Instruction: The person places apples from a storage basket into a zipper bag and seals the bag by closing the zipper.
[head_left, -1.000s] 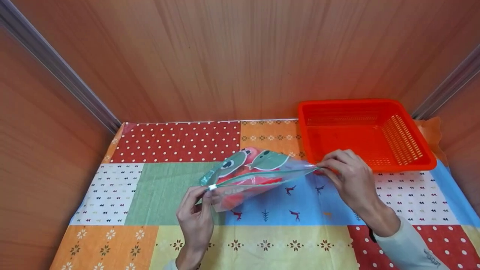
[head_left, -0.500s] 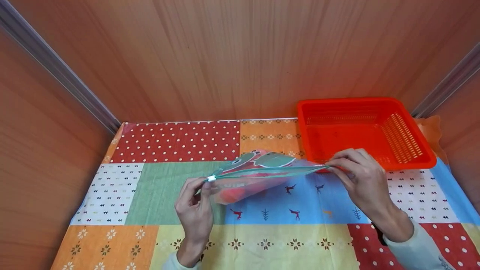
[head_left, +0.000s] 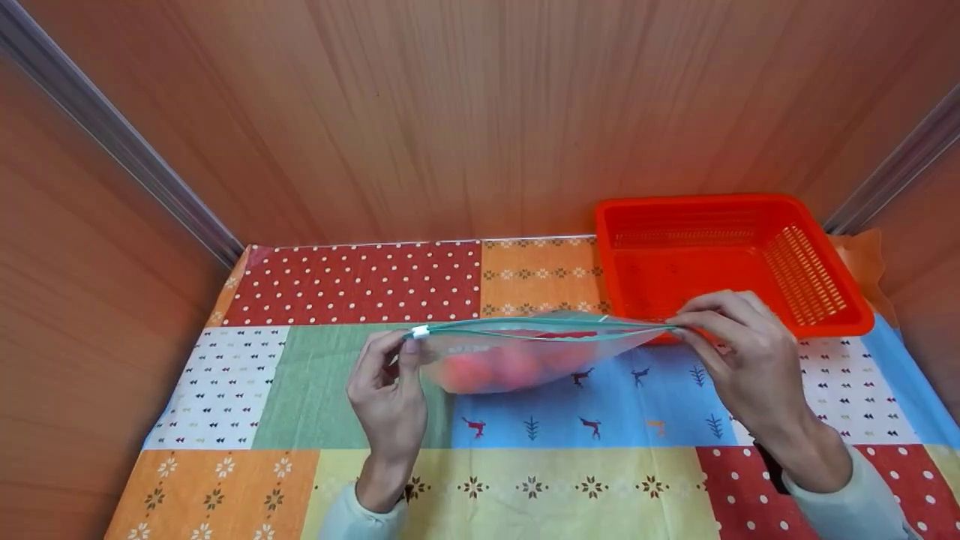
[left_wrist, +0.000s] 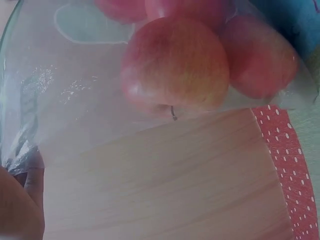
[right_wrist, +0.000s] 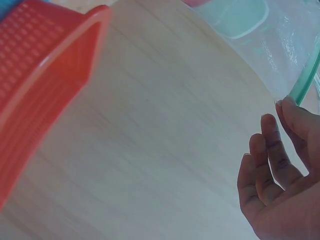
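Note:
A clear zip bag (head_left: 555, 356) with a green zip edge hangs stretched between both hands. Several red apples (left_wrist: 175, 65) lie in its bottom, seen through the plastic. My left hand (head_left: 388, 405) pinches the bag's left top corner, at the white slider (head_left: 420, 331). My right hand (head_left: 750, 360) pinches the right end of the green zip (right_wrist: 306, 77) between thumb and forefinger; the other fingers are bent beside it. The zip's two edges stand slightly apart in the middle. Part of a printed green pattern shows on the bag's far side.
A red plastic basket (head_left: 697, 277) with slotted walls stands at the back right, just behind the right hand. A patchwork tablecloth (head_left: 525, 480) covers the table. Wood-grain panels (head_left: 480, 112) enclose the back and both sides.
Both hands have raised the bag's zip edge, and the right hand has moved rightward, pulling it straighter. The bag now hangs more upright, with the apples sunk to its bottom.

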